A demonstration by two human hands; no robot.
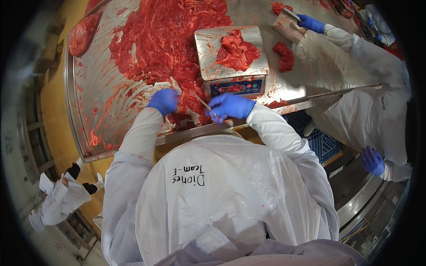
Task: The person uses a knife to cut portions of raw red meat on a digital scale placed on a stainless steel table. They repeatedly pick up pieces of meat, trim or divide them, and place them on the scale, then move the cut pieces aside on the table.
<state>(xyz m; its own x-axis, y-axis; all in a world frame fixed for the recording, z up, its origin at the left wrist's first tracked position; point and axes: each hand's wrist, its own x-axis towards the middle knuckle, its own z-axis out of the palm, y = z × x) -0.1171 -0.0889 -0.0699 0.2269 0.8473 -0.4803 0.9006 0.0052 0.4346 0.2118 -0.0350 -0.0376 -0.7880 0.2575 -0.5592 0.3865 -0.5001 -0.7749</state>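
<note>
In my right hand [233, 106], gloved in blue, is a thin metal tool that looks like scissors [202, 102], its tips angled up and left over the meat. My left hand [163, 101], also gloved in blue, is curled at the near edge of a big spread of raw red meat [164, 40]. Its fingertips are blurred, and what they hold, if anything, cannot be made out. Just beyond my right hand stands a steel weighing scale [206, 53] with a lit display. A piece of red meat [238, 51] lies on its pan.
A steel table [106, 88] with a raised rim carries everything. One loose meat piece [284, 56] lies right of the scale. At the right, a co-worker's gloved hand [311, 24] grips a handled tool. A blue crate [324, 144] sits below the table; another person [62, 195] is far left.
</note>
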